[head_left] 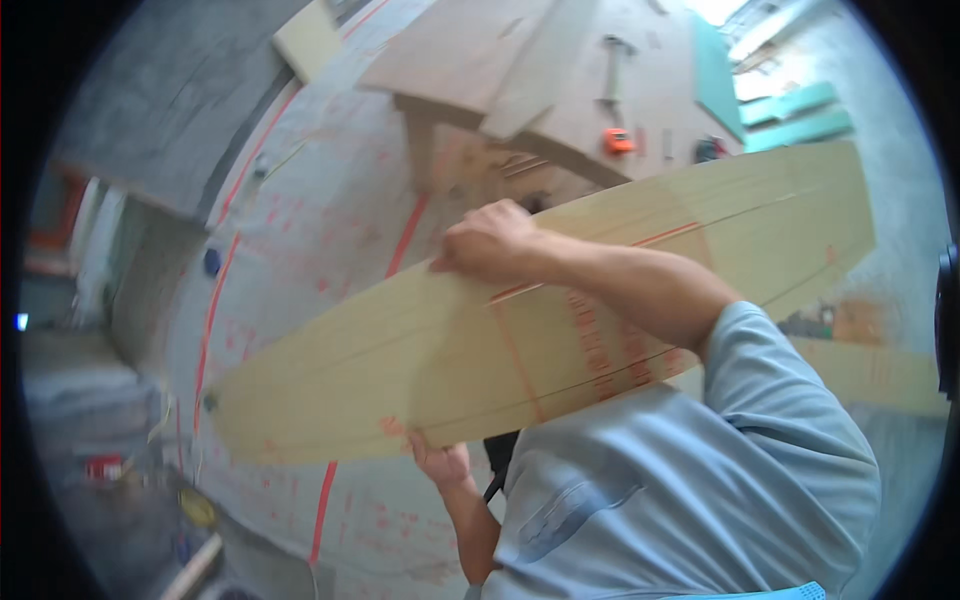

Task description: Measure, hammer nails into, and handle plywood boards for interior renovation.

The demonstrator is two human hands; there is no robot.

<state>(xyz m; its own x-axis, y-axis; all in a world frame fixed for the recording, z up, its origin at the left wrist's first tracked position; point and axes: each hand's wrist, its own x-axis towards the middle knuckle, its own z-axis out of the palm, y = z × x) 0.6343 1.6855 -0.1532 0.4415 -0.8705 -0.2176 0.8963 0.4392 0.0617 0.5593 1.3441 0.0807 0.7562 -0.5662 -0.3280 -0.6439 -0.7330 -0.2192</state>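
A long, pale yellow wooden board (360, 360) lies across in front of me, tilted up to the right, bent by the lens. Dark lines run along it, and red lines and red print mark its middle. My right hand (495, 240) grips the far edge, its fingers curled over and partly hidden. My left hand (441, 460) holds the near edge, with the thumb on the upper face and the other fingers mostly out of sight below. The board's left end points over the grey floor; its right end reaches toward the wooden worktable (450, 60).
On the worktable lie a hammer (614, 70), an orange tape measure (618, 141) and a pale plank (540, 75). Green boards (800, 115) stand beyond it. Red lines and writing cover the grey floor (300, 220). Another yellow board (880, 375) is at the right.
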